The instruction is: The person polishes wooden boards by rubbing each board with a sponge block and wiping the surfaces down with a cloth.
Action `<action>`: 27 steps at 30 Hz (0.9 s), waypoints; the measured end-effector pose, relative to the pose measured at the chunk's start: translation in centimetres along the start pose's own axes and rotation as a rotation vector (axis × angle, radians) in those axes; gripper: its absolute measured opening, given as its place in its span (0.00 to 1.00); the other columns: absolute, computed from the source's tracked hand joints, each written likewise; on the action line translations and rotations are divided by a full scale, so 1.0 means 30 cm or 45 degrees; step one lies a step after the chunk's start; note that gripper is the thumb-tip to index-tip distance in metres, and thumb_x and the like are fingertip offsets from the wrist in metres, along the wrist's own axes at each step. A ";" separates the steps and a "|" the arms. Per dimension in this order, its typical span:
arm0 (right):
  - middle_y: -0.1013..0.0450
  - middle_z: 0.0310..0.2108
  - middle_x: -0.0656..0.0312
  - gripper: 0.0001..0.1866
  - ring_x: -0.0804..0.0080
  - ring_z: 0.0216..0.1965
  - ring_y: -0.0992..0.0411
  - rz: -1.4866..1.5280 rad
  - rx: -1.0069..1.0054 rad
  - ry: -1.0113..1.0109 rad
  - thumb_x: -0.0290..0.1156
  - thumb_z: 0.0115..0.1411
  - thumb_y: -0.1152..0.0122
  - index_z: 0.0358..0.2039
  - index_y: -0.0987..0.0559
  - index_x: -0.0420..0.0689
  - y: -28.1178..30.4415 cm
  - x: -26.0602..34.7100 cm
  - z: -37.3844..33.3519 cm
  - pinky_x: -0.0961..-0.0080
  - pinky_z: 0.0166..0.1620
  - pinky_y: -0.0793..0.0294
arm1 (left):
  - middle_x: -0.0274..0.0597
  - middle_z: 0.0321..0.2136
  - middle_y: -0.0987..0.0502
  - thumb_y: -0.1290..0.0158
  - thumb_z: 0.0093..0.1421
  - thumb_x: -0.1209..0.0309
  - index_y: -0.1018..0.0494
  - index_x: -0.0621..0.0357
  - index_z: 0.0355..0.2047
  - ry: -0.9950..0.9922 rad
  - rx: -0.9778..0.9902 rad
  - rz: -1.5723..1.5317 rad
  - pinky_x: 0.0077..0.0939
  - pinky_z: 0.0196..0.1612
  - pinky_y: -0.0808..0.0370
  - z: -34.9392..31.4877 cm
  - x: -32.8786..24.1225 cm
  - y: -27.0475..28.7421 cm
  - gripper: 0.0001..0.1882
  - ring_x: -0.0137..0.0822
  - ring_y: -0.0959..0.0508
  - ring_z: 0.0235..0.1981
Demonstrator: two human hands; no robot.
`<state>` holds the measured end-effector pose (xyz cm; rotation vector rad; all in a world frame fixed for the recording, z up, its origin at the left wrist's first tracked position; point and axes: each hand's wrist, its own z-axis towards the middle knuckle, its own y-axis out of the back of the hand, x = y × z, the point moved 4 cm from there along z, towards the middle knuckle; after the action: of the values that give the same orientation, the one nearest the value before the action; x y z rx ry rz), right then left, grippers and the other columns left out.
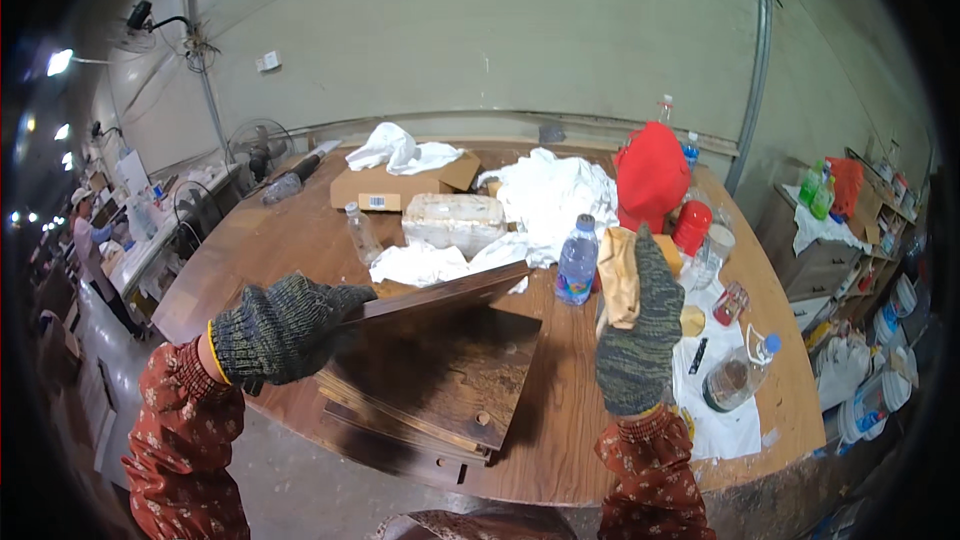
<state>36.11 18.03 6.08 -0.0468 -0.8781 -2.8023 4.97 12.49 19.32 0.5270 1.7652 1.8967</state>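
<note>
Table (562,410) | left hand (285,332) curled on panel (450,296) | right hand (640,345), fingers straight, holds pad (621,280)

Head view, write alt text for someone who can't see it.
A gloved left hand holds a dark wooden panel tilted over stacked boards on a wooden table, while the gloved right hand holds a folded tan piece. Beyond are white cloths and a plastic bottle.

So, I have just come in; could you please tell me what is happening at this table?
At a wooden table, a person's gloved left hand holds a dark board by its edge, tilted above a stack of boards. The gloved right hand is at a tan folded piece, maybe cloth or paper; its grip is unclear. White cloths lie farther back.
</note>
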 end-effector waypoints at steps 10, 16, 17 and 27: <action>0.42 0.69 0.49 0.28 0.54 0.71 0.46 0.940 0.079 0.309 0.32 0.68 0.54 0.67 0.37 0.39 0.191 0.320 0.148 0.51 0.73 0.53 | 0.55 0.34 0.19 0.43 0.63 0.58 0.24 0.58 0.47 0.020 0.106 0.034 0.51 0.37 0.23 0.022 0.002 0.047 0.19 0.58 0.19 0.37; 0.36 0.62 0.46 0.29 0.50 0.64 0.37 0.524 0.065 0.758 0.35 0.65 0.50 0.66 0.35 0.41 0.189 0.574 0.150 0.46 0.69 0.46 | 0.51 0.33 0.18 0.40 0.62 0.57 0.21 0.61 0.45 -0.026 -0.015 -0.124 0.41 0.38 0.22 -0.024 0.068 0.057 0.20 0.52 0.18 0.33; 0.35 0.60 0.45 0.29 0.50 0.63 0.36 0.546 0.043 0.779 0.35 0.65 0.50 0.66 0.35 0.41 0.191 0.565 0.162 0.46 0.69 0.45 | 0.51 0.33 0.18 0.40 0.62 0.56 0.21 0.61 0.45 0.030 -0.010 -0.106 0.40 0.38 0.22 -0.057 0.083 0.063 0.21 0.51 0.18 0.33; 0.36 0.61 0.40 0.27 0.45 0.64 0.38 0.846 0.137 0.836 0.35 0.62 0.50 0.61 0.31 0.38 0.192 0.765 0.128 0.44 0.68 0.43 | 0.48 0.41 0.19 0.28 0.50 0.61 0.22 0.58 0.50 0.255 -0.614 -0.653 0.35 0.44 0.22 -0.198 0.195 -0.117 0.28 0.44 0.18 0.40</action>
<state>14.69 11.36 14.57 0.4771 -0.6724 -1.9511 -2.89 11.32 15.03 -0.2747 1.3055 1.9325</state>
